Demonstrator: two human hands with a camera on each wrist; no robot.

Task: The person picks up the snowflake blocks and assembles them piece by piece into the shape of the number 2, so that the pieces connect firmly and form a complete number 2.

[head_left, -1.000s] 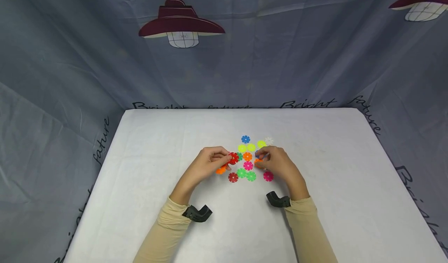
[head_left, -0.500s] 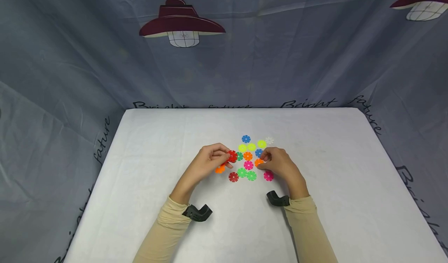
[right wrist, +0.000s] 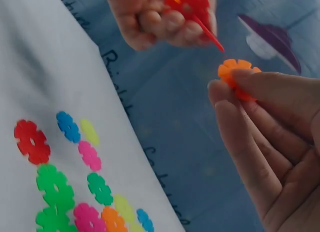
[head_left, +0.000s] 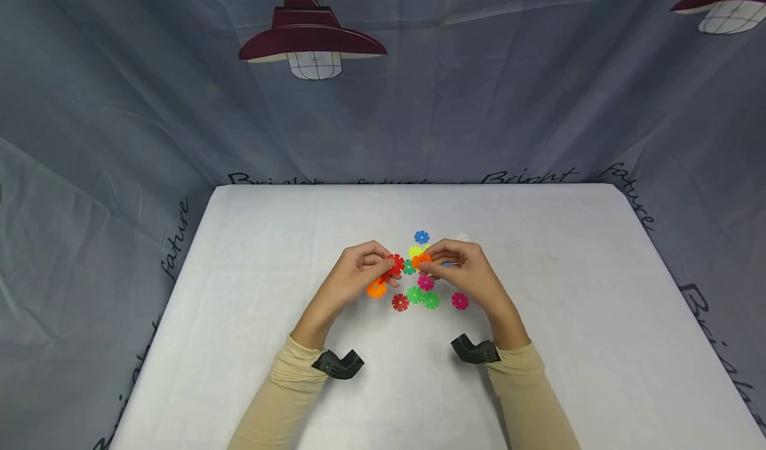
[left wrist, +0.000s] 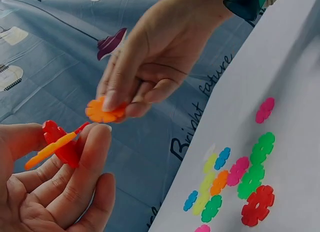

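Note:
My left hand (head_left: 359,270) holds a small joined cluster of notched plastic snowflake discs; red discs (left wrist: 66,151) and an orange disc (left wrist: 50,152) slot together at angles. Its thumb and index finger grip the red part. A single orange snowflake disc (right wrist: 235,71) is pinched between thumb and fingers of my right hand (head_left: 469,267), which faces the left hand. Seen from the left wrist, this orange disc hangs close to a thin red disc edge (left wrist: 82,127) of the cluster. Both hands are raised over the loose discs.
Loose snowflake discs lie on the white table (head_left: 269,250) under and between the hands: a blue disc (head_left: 421,237), green discs (head_left: 431,300), a red disc (head_left: 400,302), pink discs (head_left: 460,301), and several others. A printed grey-blue curtain (head_left: 455,104) hangs behind the table.
My right hand has picked up the orange disc from the right side of the loose discs and carried it left, toward the cluster. The left hand with the cluster has risen slightly.

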